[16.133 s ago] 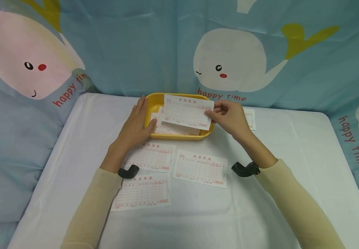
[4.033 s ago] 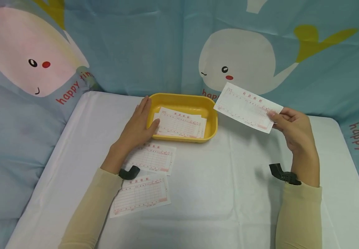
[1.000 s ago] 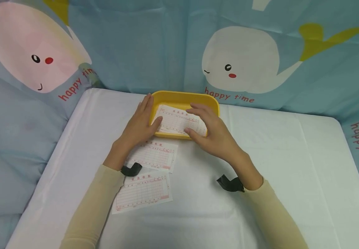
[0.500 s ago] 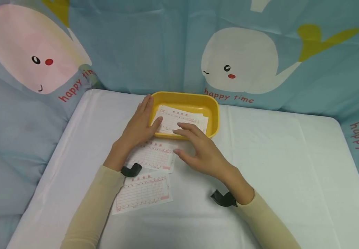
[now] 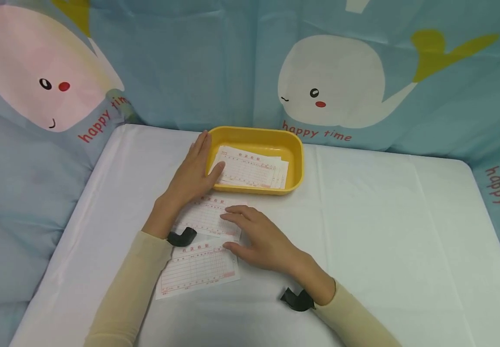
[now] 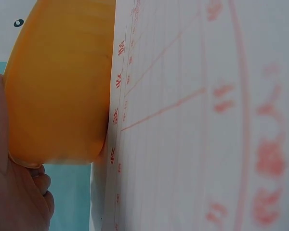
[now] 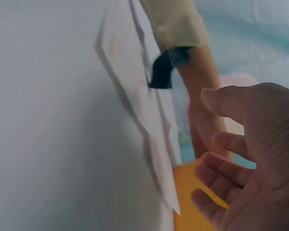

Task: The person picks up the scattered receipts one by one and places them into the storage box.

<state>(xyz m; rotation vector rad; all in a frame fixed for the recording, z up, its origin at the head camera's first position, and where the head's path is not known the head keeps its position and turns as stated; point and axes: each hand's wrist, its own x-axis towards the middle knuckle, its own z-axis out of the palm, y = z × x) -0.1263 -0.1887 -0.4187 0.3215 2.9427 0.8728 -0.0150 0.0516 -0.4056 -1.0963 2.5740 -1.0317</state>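
Note:
A yellow plastic tray [image 5: 295, 164] stands at the back middle of the table with several printed receipt slips [image 5: 250, 168] lying in it. My left hand [image 5: 191, 171] holds the tray's left end, thumb over the rim and fingers along the outer wall. My right hand [image 5: 263, 236], fingers spread and loosely bent, is above the right edges of two more slips, holding nothing. The farther slip [image 5: 212, 217] lies just before the tray, partly hidden by the left wrist. The nearer slip [image 5: 197, 270] lies below it. In the right wrist view, the right hand [image 7: 260, 159] has a bare gap between thumb and fingers.
A white cloth [image 5: 384, 231] covers the table. A blue curtain [image 5: 189, 72] with whale prints hangs behind it and at both sides. Black wrist mounts [image 5: 298, 300] sit at the sleeve cuffs.
Earlier, my right hand carried a slip from the right; slips now lie in the tray and that hand is bare. It has since moved from the tray toward the front slips. My left hand stays.

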